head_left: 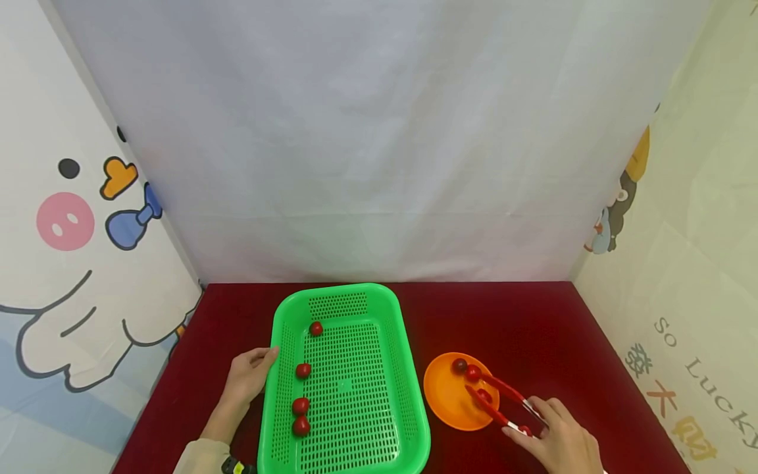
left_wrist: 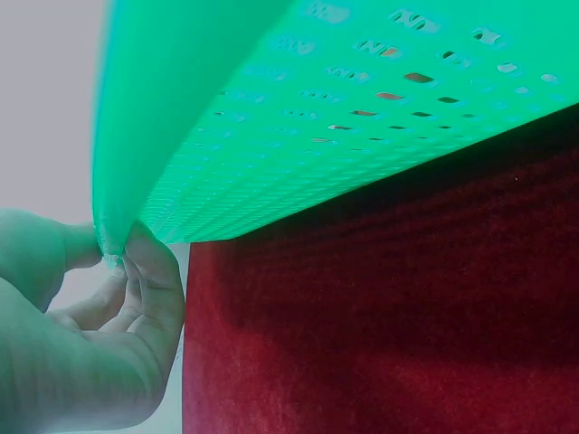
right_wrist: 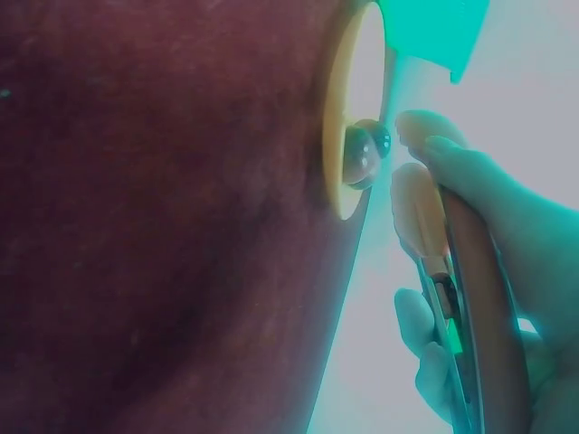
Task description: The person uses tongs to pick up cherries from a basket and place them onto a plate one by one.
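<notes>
Red-armed tongs (head_left: 503,387) parted over a round orange plate (head_left: 441,395)
Right hand (head_left: 565,438) grips them; left hand (head_left: 249,378) pinches a green perforated plastic basket's rim (head_left: 413,372). Grasping a small glossy red fruit (head_left: 472,373) there seems the step; next needs a gentle squeeze.

Pale creased back wall (head_left: 379,145), cartoon-printed left wall (head_left: 77,276), cream right wall (head_left: 689,283) with lettering (head_left: 639,361), dark red tabletop (head_left: 515,322)

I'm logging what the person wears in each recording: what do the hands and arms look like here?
The left hand and right hand are both ungloved. The left arm has a cream sleeve, with a small black device bearing a yellow-green marking beside its cuff. No right sleeve can be made out.
</notes>
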`<control>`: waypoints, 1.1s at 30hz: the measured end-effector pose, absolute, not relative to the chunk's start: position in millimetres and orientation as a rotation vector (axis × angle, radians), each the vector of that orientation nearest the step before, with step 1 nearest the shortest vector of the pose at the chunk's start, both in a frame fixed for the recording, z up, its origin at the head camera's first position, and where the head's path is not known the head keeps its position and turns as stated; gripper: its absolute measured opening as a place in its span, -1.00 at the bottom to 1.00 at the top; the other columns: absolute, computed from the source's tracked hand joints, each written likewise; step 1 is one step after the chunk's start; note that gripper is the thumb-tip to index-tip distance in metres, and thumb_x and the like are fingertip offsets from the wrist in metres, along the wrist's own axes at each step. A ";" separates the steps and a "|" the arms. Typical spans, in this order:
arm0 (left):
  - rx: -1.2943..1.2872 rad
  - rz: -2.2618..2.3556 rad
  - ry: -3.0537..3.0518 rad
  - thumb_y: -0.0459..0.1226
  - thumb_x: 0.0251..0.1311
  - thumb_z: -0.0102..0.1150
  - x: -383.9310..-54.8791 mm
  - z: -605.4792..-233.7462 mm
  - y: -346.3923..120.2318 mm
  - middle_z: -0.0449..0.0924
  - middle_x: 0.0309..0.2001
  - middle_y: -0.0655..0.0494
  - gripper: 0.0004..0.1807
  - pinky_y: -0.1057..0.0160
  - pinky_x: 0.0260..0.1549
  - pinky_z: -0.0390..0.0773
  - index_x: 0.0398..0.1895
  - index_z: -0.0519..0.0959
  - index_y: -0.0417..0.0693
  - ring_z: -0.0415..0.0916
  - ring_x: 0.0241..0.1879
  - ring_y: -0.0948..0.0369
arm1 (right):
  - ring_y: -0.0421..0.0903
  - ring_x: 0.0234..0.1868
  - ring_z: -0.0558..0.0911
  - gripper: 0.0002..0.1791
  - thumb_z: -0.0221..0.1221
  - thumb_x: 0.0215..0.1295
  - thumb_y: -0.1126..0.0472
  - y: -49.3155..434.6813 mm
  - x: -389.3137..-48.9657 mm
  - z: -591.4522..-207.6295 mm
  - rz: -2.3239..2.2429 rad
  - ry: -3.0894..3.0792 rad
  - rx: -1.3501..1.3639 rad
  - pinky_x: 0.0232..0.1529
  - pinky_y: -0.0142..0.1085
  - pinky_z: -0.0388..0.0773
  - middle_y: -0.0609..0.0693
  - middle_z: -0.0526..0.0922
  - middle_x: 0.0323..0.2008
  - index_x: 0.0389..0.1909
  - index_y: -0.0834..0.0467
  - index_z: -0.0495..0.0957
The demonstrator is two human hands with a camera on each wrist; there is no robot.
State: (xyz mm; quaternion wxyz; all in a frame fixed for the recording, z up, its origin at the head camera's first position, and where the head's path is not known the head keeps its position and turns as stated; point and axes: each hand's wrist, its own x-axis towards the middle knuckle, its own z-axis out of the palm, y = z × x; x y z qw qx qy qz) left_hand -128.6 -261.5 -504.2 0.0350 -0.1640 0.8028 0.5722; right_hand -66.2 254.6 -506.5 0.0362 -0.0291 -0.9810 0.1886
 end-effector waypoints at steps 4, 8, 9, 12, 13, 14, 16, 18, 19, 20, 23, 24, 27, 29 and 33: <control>-0.509 1.750 2.471 -0.08 0.59 0.04 -128.5 -504.1 -261.8 0.68 0.01 -0.27 -0.45 0.21 -0.31 0.70 0.27 0.49 -0.45 0.71 -0.23 0.12 | -0.16 -0.53 0.40 -0.17 0.48 -0.01 -0.39 250.2 -69.5 -503.1 0.580 -2.991 -0.050 -0.48 -0.35 0.49 -0.01 0.59 -0.25 0.08 0.17 0.67; -0.499 1.775 2.456 -0.09 0.59 0.02 -128.2 -503.7 -262.0 0.70 -0.02 -0.27 -0.46 0.18 -0.29 0.71 0.25 0.51 -0.47 0.73 -0.23 0.07 | -0.17 -0.50 0.40 -0.17 0.49 -0.03 -0.40 245.8 -73.7 -499.6 0.572 -2.975 -0.008 -0.50 -0.37 0.46 -0.02 0.57 -0.25 0.09 0.16 0.66; -0.496 1.777 2.456 -0.09 0.59 0.02 -128.1 -503.5 -262.0 0.70 -0.02 -0.27 -0.46 0.17 -0.29 0.72 0.25 0.51 -0.47 0.73 -0.23 0.06 | -0.17 -0.51 0.39 -0.19 0.50 -0.03 -0.38 244.4 -74.5 -498.8 0.568 -2.966 0.001 -0.50 -0.38 0.46 -0.03 0.56 -0.26 0.08 0.14 0.67; -0.495 1.772 2.468 -0.09 0.59 0.03 -127.7 -503.5 -261.7 0.71 -0.04 -0.26 -0.46 0.18 -0.30 0.71 0.24 0.51 -0.47 0.72 -0.24 0.07 | -0.21 -0.53 0.38 -0.25 0.54 -0.05 -0.33 240.8 -77.3 -498.6 0.543 -2.905 0.061 -0.53 -0.41 0.45 -0.05 0.54 -0.31 0.02 0.11 0.68; -0.495 1.765 2.479 -0.09 0.59 0.03 -127.4 -503.8 -261.5 0.71 -0.05 -0.25 -0.46 0.20 -0.31 0.70 0.23 0.52 -0.47 0.72 -0.26 0.09 | -0.22 -0.54 0.38 -0.27 0.55 -0.06 -0.31 239.6 -78.3 -498.5 0.533 -2.882 0.083 -0.55 -0.42 0.44 -0.06 0.54 -0.32 0.00 0.11 0.69; -0.496 1.755 2.490 -0.09 0.59 0.03 -127.2 -504.0 -261.3 0.70 -0.05 -0.25 -0.46 0.21 -0.32 0.69 0.23 0.52 -0.46 0.70 -0.27 0.11 | -0.23 -0.54 0.37 -0.29 0.57 -0.08 -0.28 238.2 -79.1 -498.3 0.528 -2.861 0.102 -0.55 -0.43 0.43 -0.07 0.53 -0.33 -0.01 0.10 0.69; -0.500 1.745 2.507 -0.09 0.58 0.04 -126.8 -504.4 -260.7 0.70 -0.06 -0.24 -0.47 0.23 -0.35 0.66 0.22 0.52 -0.45 0.68 -0.30 0.14 | -0.26 -0.54 0.36 -0.32 0.59 -0.09 -0.25 235.9 -81.1 -498.1 0.519 -2.823 0.136 -0.57 -0.44 0.41 -0.08 0.53 -0.34 -0.03 0.10 0.69; -0.499 1.736 2.522 -0.09 0.58 0.05 -126.5 -504.7 -260.4 0.69 -0.06 -0.25 -0.47 0.24 -0.36 0.63 0.22 0.52 -0.45 0.65 -0.31 0.17 | -0.28 -0.55 0.35 -0.33 0.61 -0.11 -0.22 233.7 -83.3 -496.9 0.512 -2.802 0.160 -0.58 -0.44 0.38 -0.10 0.53 -0.34 -0.04 0.09 0.70; -0.495 1.733 2.526 -0.09 0.58 0.04 -126.5 -504.9 -260.6 0.68 -0.04 -0.27 -0.47 0.24 -0.36 0.63 0.23 0.52 -0.45 0.65 -0.30 0.17 | -0.29 -0.55 0.34 -0.33 0.62 -0.12 -0.21 232.8 -84.0 -496.4 0.511 -2.791 0.172 -0.58 -0.45 0.37 -0.11 0.53 -0.34 -0.04 0.08 0.70; -0.493 1.734 2.524 -0.09 0.58 0.04 -126.6 -505.0 -260.7 0.67 -0.02 -0.29 -0.47 0.23 -0.34 0.63 0.24 0.51 -0.45 0.65 -0.28 0.16 | -0.30 -0.55 0.33 -0.34 0.62 -0.13 -0.21 231.9 -84.9 -496.0 0.513 -2.779 0.184 -0.58 -0.45 0.36 -0.12 0.53 -0.35 -0.05 0.07 0.70; -0.484 1.722 2.534 -0.09 0.59 0.03 -126.7 -504.8 -260.8 0.64 0.05 -0.34 -0.46 0.19 -0.28 0.65 0.27 0.49 -0.45 0.67 -0.20 0.09 | -0.35 -0.55 0.30 -0.33 0.64 -0.17 -0.20 229.9 -87.9 -494.7 0.508 -2.738 0.227 -0.61 -0.45 0.32 -0.14 0.52 -0.35 -0.06 0.06 0.71; -0.481 1.722 2.532 -0.09 0.59 0.02 -126.7 -504.7 -260.8 0.63 0.07 -0.36 -0.45 0.17 -0.25 0.66 0.28 0.48 -0.45 0.67 -0.16 0.04 | -0.36 -0.55 0.30 -0.33 0.64 -0.18 -0.19 229.1 -88.9 -494.0 0.512 -2.721 0.245 -0.61 -0.45 0.32 -0.14 0.53 -0.35 -0.06 0.07 0.71; -0.474 1.692 2.556 -0.10 0.59 0.01 -126.6 -503.7 -260.5 0.59 0.12 -0.39 -0.45 0.11 -0.16 0.66 0.30 0.47 -0.46 0.64 -0.05 -0.05 | -0.39 -0.55 0.30 -0.33 0.66 -0.21 -0.16 226.4 -92.0 -491.6 0.519 -2.673 0.297 -0.63 -0.46 0.32 -0.13 0.55 -0.33 -0.07 0.09 0.71; -0.469 1.679 2.564 -0.10 0.59 0.01 -126.4 -503.0 -260.4 0.58 0.13 -0.40 -0.45 0.09 -0.15 0.65 0.30 0.47 -0.46 0.63 -0.03 -0.07 | -0.40 -0.55 0.30 -0.32 0.68 -0.23 -0.13 224.1 -94.2 -489.6 0.525 -2.646 0.328 -0.63 -0.47 0.32 -0.13 0.55 -0.33 -0.07 0.10 0.71; -0.478 1.683 2.553 -0.11 0.59 0.01 -126.1 -501.8 -260.6 0.59 0.12 -0.39 -0.46 0.15 -0.21 0.65 0.30 0.47 -0.45 0.65 -0.10 -0.01 | -0.40 -0.54 0.28 -0.32 0.69 -0.24 -0.12 219.1 -98.4 -485.3 0.531 -2.631 0.362 -0.63 -0.48 0.32 -0.15 0.54 -0.33 -0.07 0.09 0.71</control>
